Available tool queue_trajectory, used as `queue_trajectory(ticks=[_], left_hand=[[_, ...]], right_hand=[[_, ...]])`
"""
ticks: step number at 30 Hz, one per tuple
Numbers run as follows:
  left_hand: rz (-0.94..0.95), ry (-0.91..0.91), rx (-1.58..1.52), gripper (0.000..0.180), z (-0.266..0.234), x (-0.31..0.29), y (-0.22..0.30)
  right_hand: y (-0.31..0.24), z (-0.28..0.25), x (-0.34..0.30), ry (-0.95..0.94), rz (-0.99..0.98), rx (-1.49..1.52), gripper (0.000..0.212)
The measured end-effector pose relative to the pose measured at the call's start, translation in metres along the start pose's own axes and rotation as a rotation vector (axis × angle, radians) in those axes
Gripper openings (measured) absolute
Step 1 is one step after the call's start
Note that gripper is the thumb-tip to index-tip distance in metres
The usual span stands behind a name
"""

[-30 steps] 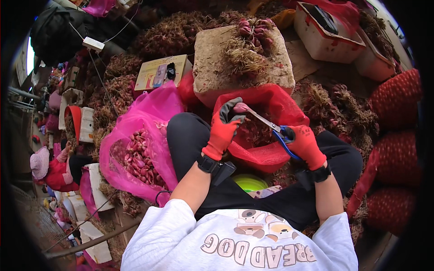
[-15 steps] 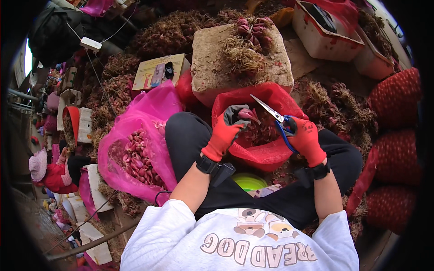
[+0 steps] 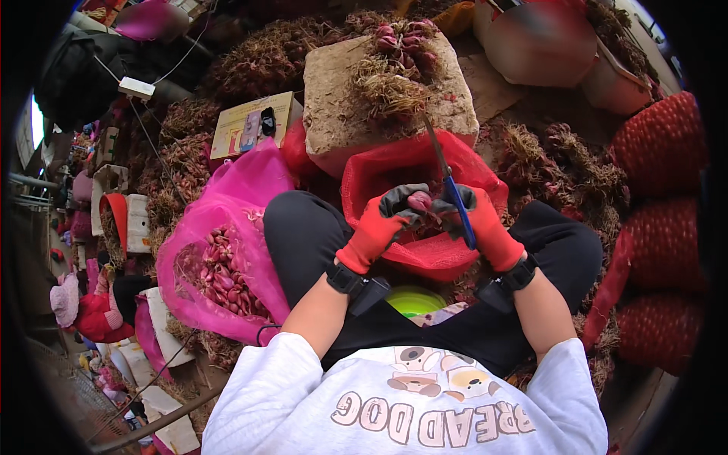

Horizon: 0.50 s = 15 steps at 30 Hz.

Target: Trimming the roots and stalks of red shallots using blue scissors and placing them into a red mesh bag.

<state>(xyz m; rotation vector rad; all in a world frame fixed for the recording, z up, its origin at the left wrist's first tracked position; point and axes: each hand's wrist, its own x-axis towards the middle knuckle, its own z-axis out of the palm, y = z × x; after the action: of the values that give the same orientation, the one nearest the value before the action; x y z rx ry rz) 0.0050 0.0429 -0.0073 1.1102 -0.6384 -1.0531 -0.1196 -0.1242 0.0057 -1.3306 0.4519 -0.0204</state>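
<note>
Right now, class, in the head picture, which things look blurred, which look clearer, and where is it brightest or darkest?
In the head view, the white box at upper right and pink bag at upper left are smeared; in the same view, the left hand and right hand look clearer; a bright patch shows at the left; the corners fall to black.

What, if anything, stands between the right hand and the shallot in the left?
Nothing visible stands between the right hand and the shallot in the left hand. The right fingertips are right beside it, though contact is unclear; the scissors' blades point away from it.
</note>
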Motion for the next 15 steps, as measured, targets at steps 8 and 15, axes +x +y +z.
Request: queue_trajectory(ticks=[8, 15], left_hand=[[0.051, -0.017, -0.034, 0.045, 0.002, 0.002, -0.002], [0.150, 0.076, -0.057, 0.048, 0.016, -0.001, -0.015]], right_hand=[[0.003, -0.003, -0.001, 0.011, 0.042, 0.139, 0.017], [0.020, -0.004, -0.006, -0.073, 0.250, 0.369, 0.019]])
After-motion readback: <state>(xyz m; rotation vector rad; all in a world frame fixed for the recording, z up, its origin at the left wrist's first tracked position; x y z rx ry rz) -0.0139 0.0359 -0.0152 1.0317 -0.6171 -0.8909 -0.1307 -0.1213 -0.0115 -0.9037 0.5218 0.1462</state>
